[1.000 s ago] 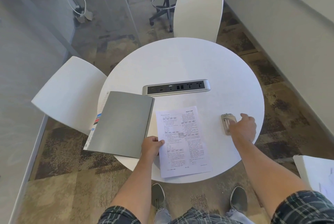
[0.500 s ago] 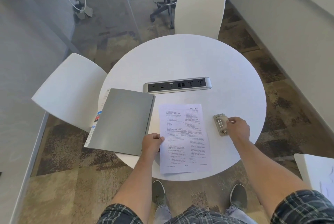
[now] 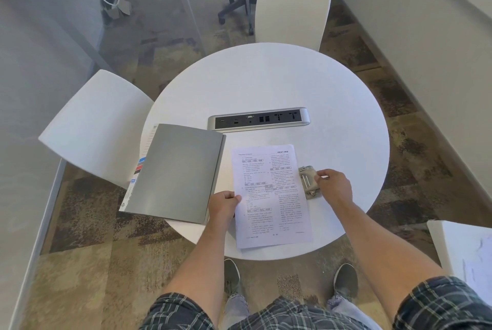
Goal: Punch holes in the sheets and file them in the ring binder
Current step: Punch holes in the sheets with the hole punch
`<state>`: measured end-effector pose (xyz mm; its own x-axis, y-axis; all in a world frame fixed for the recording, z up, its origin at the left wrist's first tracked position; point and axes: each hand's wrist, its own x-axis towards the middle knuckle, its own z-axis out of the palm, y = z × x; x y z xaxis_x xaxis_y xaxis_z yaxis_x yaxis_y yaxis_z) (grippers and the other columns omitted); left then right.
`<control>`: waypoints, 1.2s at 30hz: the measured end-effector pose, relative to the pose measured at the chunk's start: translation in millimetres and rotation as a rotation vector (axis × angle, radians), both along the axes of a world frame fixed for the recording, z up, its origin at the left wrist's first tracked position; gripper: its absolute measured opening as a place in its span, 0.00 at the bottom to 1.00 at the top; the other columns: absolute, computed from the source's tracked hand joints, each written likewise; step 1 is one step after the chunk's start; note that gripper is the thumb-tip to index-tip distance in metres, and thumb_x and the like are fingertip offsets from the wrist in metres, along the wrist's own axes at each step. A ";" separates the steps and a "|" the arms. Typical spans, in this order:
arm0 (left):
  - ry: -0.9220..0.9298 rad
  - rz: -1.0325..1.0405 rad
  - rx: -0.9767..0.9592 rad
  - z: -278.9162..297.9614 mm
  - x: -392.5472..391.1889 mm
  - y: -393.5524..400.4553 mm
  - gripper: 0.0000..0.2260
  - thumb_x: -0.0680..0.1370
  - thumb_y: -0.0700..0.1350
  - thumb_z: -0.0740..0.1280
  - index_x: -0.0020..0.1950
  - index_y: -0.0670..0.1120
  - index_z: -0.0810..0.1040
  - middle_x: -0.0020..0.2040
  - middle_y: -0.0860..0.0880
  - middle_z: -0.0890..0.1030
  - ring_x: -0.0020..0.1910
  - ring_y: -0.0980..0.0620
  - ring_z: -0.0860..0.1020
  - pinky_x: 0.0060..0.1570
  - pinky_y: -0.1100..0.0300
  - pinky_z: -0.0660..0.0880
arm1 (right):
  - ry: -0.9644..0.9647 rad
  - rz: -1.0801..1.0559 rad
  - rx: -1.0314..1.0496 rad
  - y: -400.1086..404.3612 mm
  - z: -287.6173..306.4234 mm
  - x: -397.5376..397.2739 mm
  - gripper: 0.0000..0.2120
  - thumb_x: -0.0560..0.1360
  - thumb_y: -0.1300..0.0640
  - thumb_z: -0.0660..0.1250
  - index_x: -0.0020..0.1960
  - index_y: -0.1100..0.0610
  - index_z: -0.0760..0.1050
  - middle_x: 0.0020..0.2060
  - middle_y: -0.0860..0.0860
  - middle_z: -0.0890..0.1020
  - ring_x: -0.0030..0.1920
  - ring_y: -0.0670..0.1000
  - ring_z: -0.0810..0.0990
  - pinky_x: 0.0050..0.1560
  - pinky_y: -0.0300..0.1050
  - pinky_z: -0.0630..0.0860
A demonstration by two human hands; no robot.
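While the round surface [image 3: 266,79] carries everything, the closed grey binder [image 3: 173,172] lies just left of the left hand [image 3: 222,205], whose grip pinches the sheets [image 3: 271,196] at their left edge. Right of them, the right hand [image 3: 334,185] grips the punch [image 3: 308,181], touching their right edge.

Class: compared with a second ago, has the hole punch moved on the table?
Yes. The hole punch, held by the right hand, has slid left toward the sheets, closing the gap; the power strip stayed fixed.
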<state>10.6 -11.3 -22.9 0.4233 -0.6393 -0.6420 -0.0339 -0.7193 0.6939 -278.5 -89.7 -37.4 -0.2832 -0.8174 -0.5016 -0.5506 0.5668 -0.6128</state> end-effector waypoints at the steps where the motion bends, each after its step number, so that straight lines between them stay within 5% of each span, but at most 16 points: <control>1: -0.002 0.001 0.005 -0.6 -0.9 0.3 0.05 0.77 0.36 0.72 0.41 0.40 0.82 0.45 0.39 0.85 0.40 0.44 0.80 0.50 0.43 0.81 | -0.004 0.004 0.001 0.6 -0.2 0.8 0.09 0.79 0.53 0.69 0.58 0.50 0.83 0.44 0.47 0.84 0.42 0.52 0.82 0.41 0.44 0.73; 10: -0.001 0.038 0.011 -6.0 -5.5 2.7 0.06 0.77 0.36 0.72 0.40 0.40 0.82 0.47 0.39 0.86 0.42 0.43 0.81 0.53 0.38 0.82 | -0.025 0.027 0.005 5.4 0.9 8.2 0.01 0.77 0.53 0.71 0.49 0.49 0.81 0.43 0.51 0.86 0.42 0.54 0.82 0.42 0.45 0.76; 24: -0.046 0.049 0.038 -8.7 -11.9 1.9 0.06 0.77 0.38 0.72 0.40 0.42 0.83 0.46 0.41 0.86 0.46 0.40 0.84 0.54 0.41 0.82 | -0.036 0.016 0.021 6.9 0.0 11.1 0.10 0.76 0.52 0.73 0.39 0.56 0.80 0.32 0.51 0.82 0.31 0.49 0.75 0.30 0.41 0.68; 36: -0.085 0.028 0.029 -7.8 -8.5 -8.4 0.07 0.77 0.40 0.72 0.39 0.44 0.82 0.41 0.45 0.85 0.40 0.45 0.80 0.50 0.46 0.81 | -0.003 0.028 0.018 8.6 2.0 11.1 0.11 0.75 0.50 0.74 0.40 0.56 0.81 0.36 0.52 0.85 0.34 0.51 0.78 0.34 0.43 0.71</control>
